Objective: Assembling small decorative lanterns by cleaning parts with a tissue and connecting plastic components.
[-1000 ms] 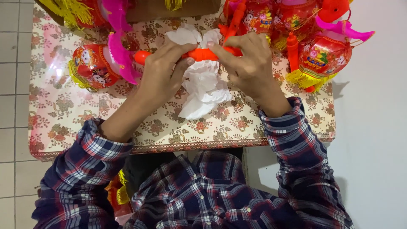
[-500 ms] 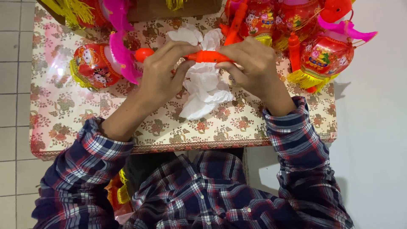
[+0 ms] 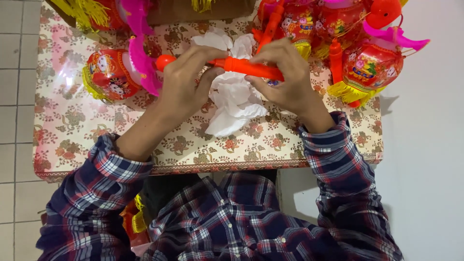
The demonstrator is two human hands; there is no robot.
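Left hand (image 3: 186, 82) and right hand (image 3: 285, 79) both pinching orange rod (image 3: 246, 67), held level above white tissue (image 3: 234, 99), floral counter (image 3: 193, 140), red lanterns (image 3: 108, 75) beside.

We see small shifts only. Our right hand (image 3: 285, 77) has slid a little toward nine o'clock along the orange stick (image 3: 249, 68), so more of its fingers now lie over the stick's three o'clock end. A second ago the stick lay nearly level between the hands; now it slopes, its nine o'clock end higher, toward twelve, and its three o'clock end dipped toward the white tissue (image 3: 234, 96). Our left hand (image 3: 186, 87) has curled its thumb and first finger tighter round the stick near the round orange knob (image 3: 164, 62), which shows a touch more clearly than before
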